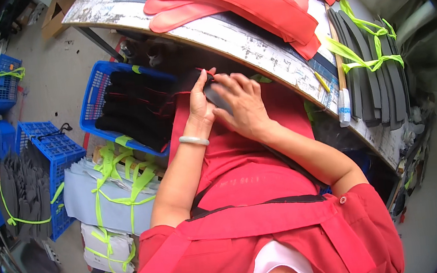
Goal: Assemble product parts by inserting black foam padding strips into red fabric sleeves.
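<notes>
A strip of dark fabric point(218, 100) with a grey face and a red edge at its far end lies between my hands, over my lap. My left hand point(200, 102) is closed on it, thumb and fingertips up by the red edge. On the wrist is a pale bangle point(193, 140). My right hand point(244, 105) rests against the grey face with its fingers apart, slightly blurred. Black red-edged pieces point(137, 105) fill a blue basket point(95, 86) just left of my hands.
Above stands a worn white table point(107, 9) with coral-red strips point(236, 5) and a tied grey stack point(372, 65). A yellow pen point(323, 82) lies near its edge. At left are tied light-grey bundles point(106, 195) and a blue crate point(61, 154).
</notes>
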Demonstrator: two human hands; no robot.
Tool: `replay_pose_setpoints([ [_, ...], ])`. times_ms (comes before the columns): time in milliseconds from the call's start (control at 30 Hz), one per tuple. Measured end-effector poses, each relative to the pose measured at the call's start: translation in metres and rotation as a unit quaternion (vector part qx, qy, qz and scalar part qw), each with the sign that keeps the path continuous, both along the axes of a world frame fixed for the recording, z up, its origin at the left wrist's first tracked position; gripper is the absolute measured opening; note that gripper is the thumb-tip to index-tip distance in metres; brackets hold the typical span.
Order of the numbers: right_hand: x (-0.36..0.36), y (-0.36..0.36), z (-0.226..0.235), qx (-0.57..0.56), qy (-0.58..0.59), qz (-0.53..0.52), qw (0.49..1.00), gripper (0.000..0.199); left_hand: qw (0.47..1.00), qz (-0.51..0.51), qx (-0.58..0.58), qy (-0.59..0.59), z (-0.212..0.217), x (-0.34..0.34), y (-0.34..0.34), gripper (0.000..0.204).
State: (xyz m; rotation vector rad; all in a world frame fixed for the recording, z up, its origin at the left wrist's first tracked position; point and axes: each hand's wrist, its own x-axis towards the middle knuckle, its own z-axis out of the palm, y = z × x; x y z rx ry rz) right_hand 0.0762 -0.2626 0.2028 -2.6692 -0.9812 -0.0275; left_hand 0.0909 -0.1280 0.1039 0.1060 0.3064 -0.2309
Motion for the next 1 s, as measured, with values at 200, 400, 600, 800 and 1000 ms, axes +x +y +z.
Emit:
replay_pose_setpoints([
  [200,0.005,-0.015,-0.004,0.022,0.297,0.001,0.955,0.08,0.997,0.013,0.065,0.032,0.005,-0.001,-0.012,0.033],
  [400,0.004,-0.018,-0.003,-0.005,0.265,0.022,0.964,0.083,0.994,0.073,0.069,0.036,0.018,0.016,0.001,0.038],
  [600,0.021,0.005,-0.037,-0.024,0.194,-0.003,0.981,0.051,0.996,0.03,0.07,0.045,-0.01,0.011,-0.016,0.031],
  [800,0.006,0.0,-0.026,-0.034,0.227,0.017,0.973,0.05,0.999,0.041,0.025,0.02,-0.015,0.003,-0.007,0.025],
  [1000,0.03,0.009,-0.042,-0.032,0.29,0.018,0.956,0.04,0.993,0.028,0.001,0.11,0.011,0.013,-0.007,0.02],
])
